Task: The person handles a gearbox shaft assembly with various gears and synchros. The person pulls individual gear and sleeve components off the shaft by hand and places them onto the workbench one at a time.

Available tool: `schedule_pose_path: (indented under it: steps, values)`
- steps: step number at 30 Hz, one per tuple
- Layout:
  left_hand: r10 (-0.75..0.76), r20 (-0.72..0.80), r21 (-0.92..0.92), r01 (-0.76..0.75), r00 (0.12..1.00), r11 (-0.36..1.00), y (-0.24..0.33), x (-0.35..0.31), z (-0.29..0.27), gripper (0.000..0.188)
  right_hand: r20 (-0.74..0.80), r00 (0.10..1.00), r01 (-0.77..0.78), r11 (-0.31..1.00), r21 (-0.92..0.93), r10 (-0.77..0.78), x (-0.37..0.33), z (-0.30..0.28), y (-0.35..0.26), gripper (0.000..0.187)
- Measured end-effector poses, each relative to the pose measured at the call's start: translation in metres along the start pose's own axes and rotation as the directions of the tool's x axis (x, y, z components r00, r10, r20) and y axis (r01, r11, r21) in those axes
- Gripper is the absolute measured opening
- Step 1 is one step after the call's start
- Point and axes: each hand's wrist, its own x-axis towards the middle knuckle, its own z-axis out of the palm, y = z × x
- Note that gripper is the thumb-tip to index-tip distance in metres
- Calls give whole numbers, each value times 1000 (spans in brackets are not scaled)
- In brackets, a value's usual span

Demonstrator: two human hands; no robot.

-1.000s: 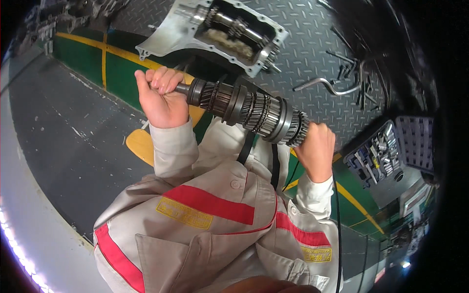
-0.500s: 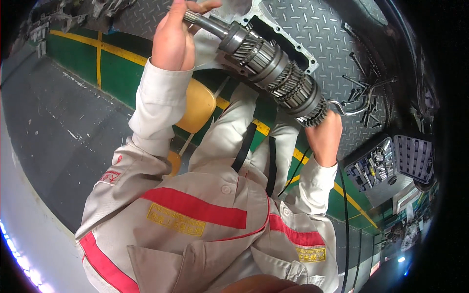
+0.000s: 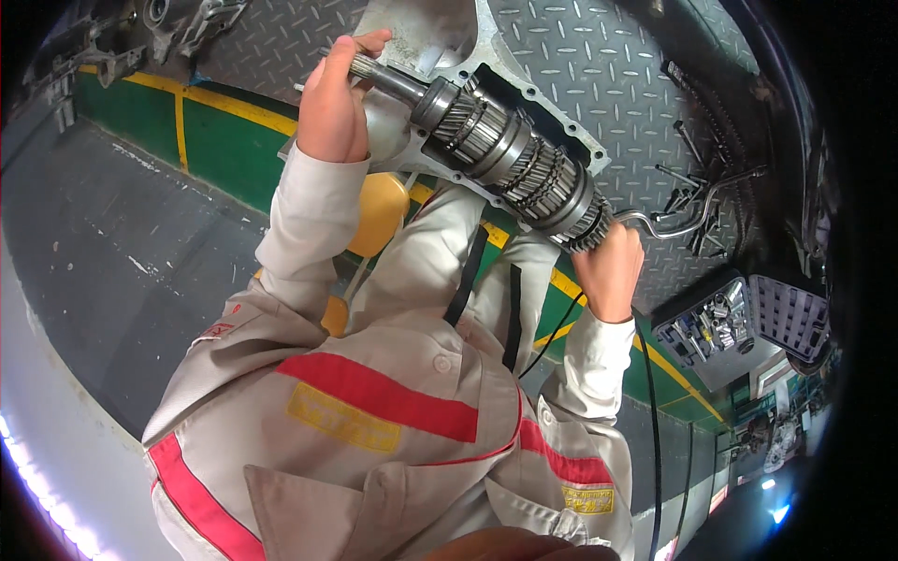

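Note:
A steel gear shaft [image 3: 510, 150], stacked with gears and rings, slants from upper left to lower right between my hands. My left hand [image 3: 332, 103] grips its thin splined end, thumb along the shaft. At the thicker end, my right hand [image 3: 613, 266] is closed around the tip, beside the last toothed gear. Behind and partly beneath the shaft is an open metal gearbox housing [image 3: 585, 131] with bolt holes along its flange. How far the shaft is above the housing I cannot tell.
On the tread-plate bench [image 3: 608, 56], a bent speed-brace wrench [image 3: 683, 224] and several loose bolts [image 3: 687, 140] lie right of the housing. An opened socket case [image 3: 706, 323] sits near the right edge. A yellow stool [image 3: 382, 215] stands beside my legs; metal castings [image 3: 187, 23] are far left.
The shaft appears slightly lower and further left in view, still between both hands, and now overlaps more of the housing. The whole view has shifted a little.

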Motion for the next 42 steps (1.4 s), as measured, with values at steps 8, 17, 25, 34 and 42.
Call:
schedule_pose_path:
  steps: [8,17,25,34,42]
  values:
    - [-71,-8,-68,70,997,995,1,-4,3,31,1,1000,17,999,52,-17,4,0,-2,16]
    - [-142,19,-129,143,990,981,-6,6,-3,30,26,1000,13,1000,-9,-13,1,-1,-1,16]
    - [-98,65,-96,104,993,990,-11,13,-1,38,37,999,25,1000,5,-25,3,-3,4,13]
    - [-120,-151,-66,111,981,992,-13,14,-1,28,28,999,46,999,24,-47,0,3,9,12]
    - [-38,-241,-100,15,970,995,-9,12,6,16,-70,990,132,986,103,-125,4,7,15,10]
